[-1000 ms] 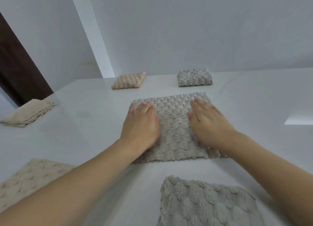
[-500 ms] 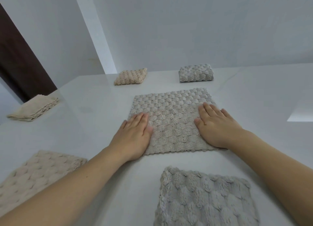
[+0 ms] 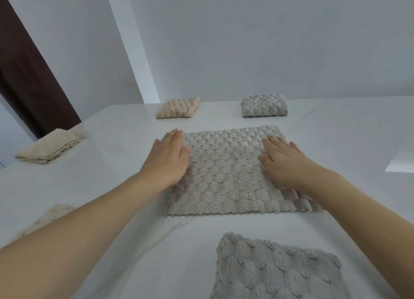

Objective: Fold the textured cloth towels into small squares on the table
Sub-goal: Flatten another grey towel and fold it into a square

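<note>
Towel (image 3: pixel 226 171) edges under flat hands

white walls (image 3: pixel 268 40); dark door (image 3: pixel 24 74), white table (image 3: pixel 336 130)

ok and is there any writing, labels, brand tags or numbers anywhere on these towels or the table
None can be read.
The flat grey textured towel under the left hand and right hand: no tag or print shows.
The small folded beige towel and small folded grey towel: no label visible.
The white table: unmarked.
</note>
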Action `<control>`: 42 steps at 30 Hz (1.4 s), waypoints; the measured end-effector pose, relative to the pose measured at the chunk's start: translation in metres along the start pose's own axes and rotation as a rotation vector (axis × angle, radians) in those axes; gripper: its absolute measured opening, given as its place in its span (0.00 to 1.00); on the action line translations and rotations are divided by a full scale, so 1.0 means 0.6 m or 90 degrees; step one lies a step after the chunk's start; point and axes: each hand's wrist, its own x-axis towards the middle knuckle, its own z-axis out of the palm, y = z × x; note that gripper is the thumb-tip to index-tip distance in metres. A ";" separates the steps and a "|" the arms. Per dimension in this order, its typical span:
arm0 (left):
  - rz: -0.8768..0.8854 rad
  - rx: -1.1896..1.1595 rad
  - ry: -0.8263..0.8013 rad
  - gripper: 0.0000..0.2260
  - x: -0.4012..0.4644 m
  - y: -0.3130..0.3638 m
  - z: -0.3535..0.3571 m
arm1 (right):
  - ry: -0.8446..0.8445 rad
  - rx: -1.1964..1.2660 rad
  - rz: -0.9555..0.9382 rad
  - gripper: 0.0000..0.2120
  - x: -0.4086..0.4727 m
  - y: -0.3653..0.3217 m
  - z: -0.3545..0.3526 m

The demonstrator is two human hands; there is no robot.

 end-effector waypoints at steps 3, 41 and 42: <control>0.049 -0.029 0.015 0.24 0.078 0.044 -0.002 | 0.031 0.002 -0.062 0.27 0.071 -0.018 -0.025; 0.100 0.096 -0.067 0.27 0.080 0.070 0.094 | 0.025 -0.046 -0.041 0.27 0.076 -0.030 0.025; 0.086 0.081 -0.092 0.27 0.079 0.068 0.101 | 0.004 -0.038 -0.042 0.27 0.067 -0.032 0.036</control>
